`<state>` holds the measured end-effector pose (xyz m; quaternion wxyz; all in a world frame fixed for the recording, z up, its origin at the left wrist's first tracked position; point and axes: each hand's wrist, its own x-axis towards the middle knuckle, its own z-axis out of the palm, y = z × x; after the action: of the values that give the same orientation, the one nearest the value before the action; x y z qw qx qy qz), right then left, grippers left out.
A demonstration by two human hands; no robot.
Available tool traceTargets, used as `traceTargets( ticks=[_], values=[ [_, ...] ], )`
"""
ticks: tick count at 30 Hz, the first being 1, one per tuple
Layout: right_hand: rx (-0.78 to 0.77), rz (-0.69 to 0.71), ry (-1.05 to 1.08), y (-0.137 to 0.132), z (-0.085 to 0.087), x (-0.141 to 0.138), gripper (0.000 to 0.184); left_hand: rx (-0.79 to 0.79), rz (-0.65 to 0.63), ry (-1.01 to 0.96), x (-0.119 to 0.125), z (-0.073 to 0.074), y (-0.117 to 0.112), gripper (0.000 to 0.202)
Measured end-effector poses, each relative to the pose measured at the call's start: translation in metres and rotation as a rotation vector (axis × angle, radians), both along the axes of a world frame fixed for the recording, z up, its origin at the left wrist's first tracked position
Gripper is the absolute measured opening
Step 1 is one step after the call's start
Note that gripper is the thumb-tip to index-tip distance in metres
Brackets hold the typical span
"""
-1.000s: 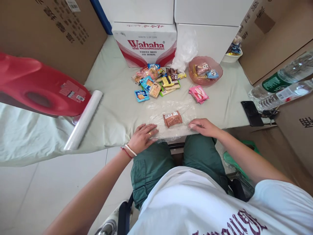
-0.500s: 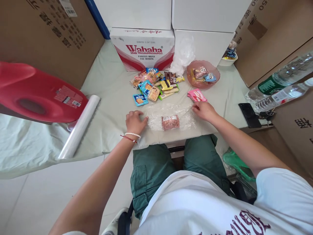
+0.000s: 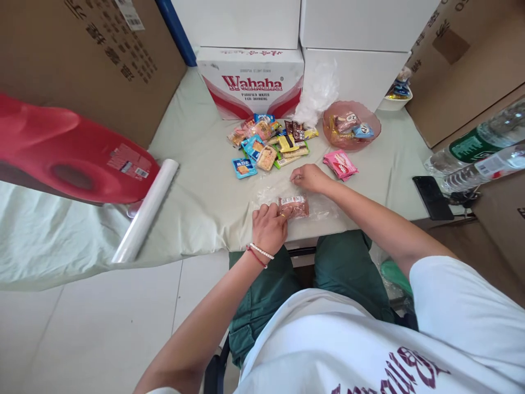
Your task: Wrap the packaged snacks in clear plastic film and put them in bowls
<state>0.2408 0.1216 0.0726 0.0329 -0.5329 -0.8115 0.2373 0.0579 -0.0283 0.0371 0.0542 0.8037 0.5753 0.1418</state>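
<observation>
A brown snack packet (image 3: 293, 206) lies in a sheet of clear plastic wrap (image 3: 324, 207) near the table's front edge. My left hand (image 3: 268, 227) rests on the packet's left end, fingers curled down over the wrap. My right hand (image 3: 307, 178) is just beyond the packet, pinching the wrap's far edge. A roll of clear wrap (image 3: 146, 211) lies to the left on the pale green cloth (image 3: 197, 180).
A pile of snack packets (image 3: 268, 143) and a pink packet (image 3: 340, 164) lie further back. A pink bowl (image 3: 351, 130) holds more snacks. A Wahaha box (image 3: 251, 81), a red container (image 3: 61, 150), a black phone (image 3: 428, 197) and water bottles (image 3: 479, 156) ring the table.
My left hand slid right onto the packet's left end. My right hand moved left along the wrap's far edge, bringing the wrap over the packet.
</observation>
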Motion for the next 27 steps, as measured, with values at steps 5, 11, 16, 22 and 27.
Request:
traceTargets(
  ticks=[5,11,16,22,27],
  values=[
    [0.155,0.404,-0.053,-0.060,0.011,0.012,0.032,-0.028,0.055,-0.028,0.000,-0.015,0.006,0.035],
    [0.240,0.466,-0.136,-0.100,-0.019,0.022,0.052,-0.008,0.334,-0.384,-0.030,-0.041,0.008,0.040],
    [0.270,0.444,-0.048,-0.101,-0.034,0.022,0.053,0.023,0.720,-0.482,-0.040,-0.052,0.026,0.058],
    [0.246,0.443,-0.063,-0.103,-0.035,0.018,0.050,0.007,0.509,-0.509,0.002,-0.027,0.034,0.025],
    [0.232,0.448,0.170,-0.114,-0.040,0.032,0.037,-0.068,0.069,-0.630,0.041,-0.013,0.018,0.027]
  ],
)
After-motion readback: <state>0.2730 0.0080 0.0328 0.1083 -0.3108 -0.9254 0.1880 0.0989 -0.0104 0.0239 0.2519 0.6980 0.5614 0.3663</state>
